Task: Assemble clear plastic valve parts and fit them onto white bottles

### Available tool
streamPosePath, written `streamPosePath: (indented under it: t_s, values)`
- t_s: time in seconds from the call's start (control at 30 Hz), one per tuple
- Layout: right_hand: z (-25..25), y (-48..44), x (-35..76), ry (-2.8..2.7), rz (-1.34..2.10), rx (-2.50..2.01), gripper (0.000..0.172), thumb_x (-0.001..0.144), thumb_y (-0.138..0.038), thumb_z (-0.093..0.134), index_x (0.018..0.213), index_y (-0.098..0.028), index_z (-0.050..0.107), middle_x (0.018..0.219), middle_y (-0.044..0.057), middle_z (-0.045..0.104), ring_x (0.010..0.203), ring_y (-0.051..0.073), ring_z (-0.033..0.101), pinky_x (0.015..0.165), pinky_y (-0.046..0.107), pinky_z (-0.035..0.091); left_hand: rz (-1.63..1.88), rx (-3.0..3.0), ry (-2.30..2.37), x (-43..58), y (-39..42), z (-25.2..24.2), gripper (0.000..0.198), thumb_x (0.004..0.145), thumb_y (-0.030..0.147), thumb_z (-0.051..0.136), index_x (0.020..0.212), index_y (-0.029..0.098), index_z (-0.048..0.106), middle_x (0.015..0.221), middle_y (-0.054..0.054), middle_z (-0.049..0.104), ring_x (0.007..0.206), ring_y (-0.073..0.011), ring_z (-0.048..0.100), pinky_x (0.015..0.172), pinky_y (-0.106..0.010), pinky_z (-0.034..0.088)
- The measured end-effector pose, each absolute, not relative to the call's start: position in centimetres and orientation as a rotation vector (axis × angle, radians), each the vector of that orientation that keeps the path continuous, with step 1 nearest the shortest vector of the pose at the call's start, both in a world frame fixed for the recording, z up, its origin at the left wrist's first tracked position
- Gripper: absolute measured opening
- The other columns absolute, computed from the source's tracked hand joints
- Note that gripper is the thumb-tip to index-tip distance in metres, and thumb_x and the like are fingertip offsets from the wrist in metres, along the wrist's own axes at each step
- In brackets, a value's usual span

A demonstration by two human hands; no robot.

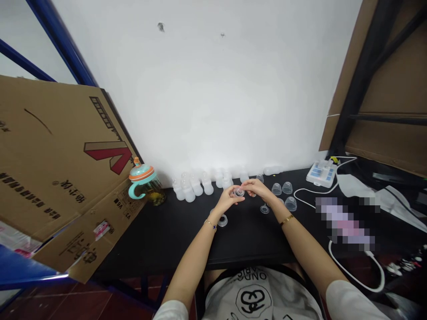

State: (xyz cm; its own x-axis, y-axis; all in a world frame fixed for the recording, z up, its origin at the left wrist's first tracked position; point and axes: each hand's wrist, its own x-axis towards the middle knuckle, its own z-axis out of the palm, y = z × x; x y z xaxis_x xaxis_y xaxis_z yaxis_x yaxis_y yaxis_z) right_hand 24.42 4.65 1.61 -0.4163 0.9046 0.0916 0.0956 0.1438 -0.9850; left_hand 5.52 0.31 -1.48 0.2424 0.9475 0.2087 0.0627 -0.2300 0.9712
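Note:
My left hand (227,199) is closed around a small clear round part, which looks like a baby bottle collar (239,192). At its upper edge, the fingers of my right hand (256,188) are pinched together; whatever lies between these fingertips is too small to make out. Below my left wrist, a whitish ring (222,221) lies on the black table. A clear silicone nipple (264,209) rests beside my right wrist. Clear dome caps (291,204) stand to the right of my right hand, some partly hidden by that arm.
Several white baby bottles (188,190) line the wall side of the table (160,235). A teal-lidded jug (143,182) stands left, beside a large cardboard box (60,164). At right are a white power strip (320,173), its cable, and a blurred-out object (345,222).

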Motion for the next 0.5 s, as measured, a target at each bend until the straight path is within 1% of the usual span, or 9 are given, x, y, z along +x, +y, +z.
streamPosePath:
  t_s: [0.13, 0.27, 0.5]
  values:
    - [1.5, 4.8, 24.4, -1.668, 1.334, -0.974, 0.025, 0.067, -0.039, 0.08, 0.076, -0.016, 0.074, 0.043, -0.006, 0.053, 0.038, 0.008, 0.045, 0.039, 0.02, 0.031, 1.166, 1.537, 0.981, 5.6, 0.2, -1.3, 0.053, 0.066, 0.03, 0.086, 0.114, 0.019, 0.067, 0.1, -0.003, 0.067, 0.067, -0.0084, 0.059, 0.056, -0.02, 0.05]
    - [1.1, 5.1, 24.4, -1.669, 1.307, -0.99, 0.026, 0.067, -0.039, 0.082, 0.075, -0.017, 0.072, 0.044, -0.005, 0.055, 0.039, 0.008, 0.047, 0.038, 0.019, 0.034, 1.163, 1.537, 1.0, 5.6, 0.1, -1.2, 0.053, 0.067, 0.033, 0.086, 0.114, 0.02, 0.067, 0.101, -0.003, 0.067, 0.069, -0.0099, 0.061, 0.056, -0.02, 0.05]
    - [0.4, 5.9, 24.3, -1.72, 1.274, -1.012, 0.029, 0.066, -0.041, 0.085, 0.073, -0.018, 0.07, 0.044, -0.005, 0.055, 0.038, 0.009, 0.049, 0.037, 0.019, 0.034, 1.16, 1.551, 1.02, 5.6, 0.0, -1.0, 0.052, 0.069, 0.034, 0.085, 0.115, 0.019, 0.067, 0.091, -0.002, 0.067, 0.068, -0.0105, 0.06, 0.057, -0.02, 0.05]
